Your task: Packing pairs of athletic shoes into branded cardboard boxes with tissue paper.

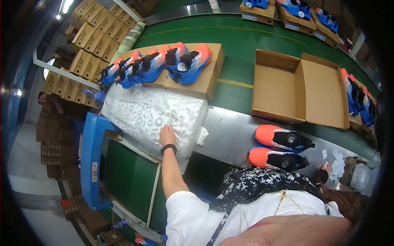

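My left hand (167,136), with a dark band at its wrist, is on the white patterned tissue paper (143,108), a thick stack partly covered in clear plastic. Its fingers are curled in at the crumpled near side of the paper. On the metal bench edge to the right, two orange, black and blue sports shoes (283,141) lie side by side with their toes to the left. My right hand (326,167) is mostly hidden at the far right, beside small white paper labels (337,165); its fingers barely show. An open cardboard shoebox (276,88) stands beyond the shoes.
Several matching shoes (188,65) rest on boxes (213,67) at the back left; others sit on boxes across the green conveyor (234,39). A blue machine frame (92,160) stands at the left. Stacked shoeboxes (94,37) rise behind it. A plastic bag (363,178) lies far right.
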{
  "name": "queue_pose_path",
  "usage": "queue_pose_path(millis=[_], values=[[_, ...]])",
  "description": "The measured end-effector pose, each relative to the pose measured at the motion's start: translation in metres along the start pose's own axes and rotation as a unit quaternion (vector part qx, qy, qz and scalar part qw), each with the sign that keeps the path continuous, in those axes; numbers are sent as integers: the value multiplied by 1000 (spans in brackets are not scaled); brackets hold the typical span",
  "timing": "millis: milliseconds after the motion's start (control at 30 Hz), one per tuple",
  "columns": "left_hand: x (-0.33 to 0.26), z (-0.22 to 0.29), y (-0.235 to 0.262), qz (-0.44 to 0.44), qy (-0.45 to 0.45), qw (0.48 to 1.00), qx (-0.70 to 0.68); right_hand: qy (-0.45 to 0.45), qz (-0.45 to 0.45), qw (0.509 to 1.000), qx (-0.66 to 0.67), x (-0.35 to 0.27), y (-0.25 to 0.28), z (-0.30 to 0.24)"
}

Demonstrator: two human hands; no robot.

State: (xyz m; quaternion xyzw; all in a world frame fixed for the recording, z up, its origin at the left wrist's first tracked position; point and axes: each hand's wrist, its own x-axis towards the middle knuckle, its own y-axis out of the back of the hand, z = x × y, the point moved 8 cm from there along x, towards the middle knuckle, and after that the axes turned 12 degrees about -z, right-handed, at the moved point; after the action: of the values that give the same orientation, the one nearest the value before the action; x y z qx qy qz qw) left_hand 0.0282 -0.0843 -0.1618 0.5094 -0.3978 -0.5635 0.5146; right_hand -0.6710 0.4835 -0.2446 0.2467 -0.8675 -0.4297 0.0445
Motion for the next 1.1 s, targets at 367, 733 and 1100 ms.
queue_pose_path(millis=[367, 733, 1100], values=[[-28, -9, 165, 236, -151, 930, -239, 158, 155, 958, 180, 16, 26, -233], [-88, 177, 168, -23, -216, 738, -639, 374, -593, 708, 80, -65, -158, -474], [-149, 327, 155, 100, -504, 810, -282, 240, -485, 768, 342, -66, -155, -512]])
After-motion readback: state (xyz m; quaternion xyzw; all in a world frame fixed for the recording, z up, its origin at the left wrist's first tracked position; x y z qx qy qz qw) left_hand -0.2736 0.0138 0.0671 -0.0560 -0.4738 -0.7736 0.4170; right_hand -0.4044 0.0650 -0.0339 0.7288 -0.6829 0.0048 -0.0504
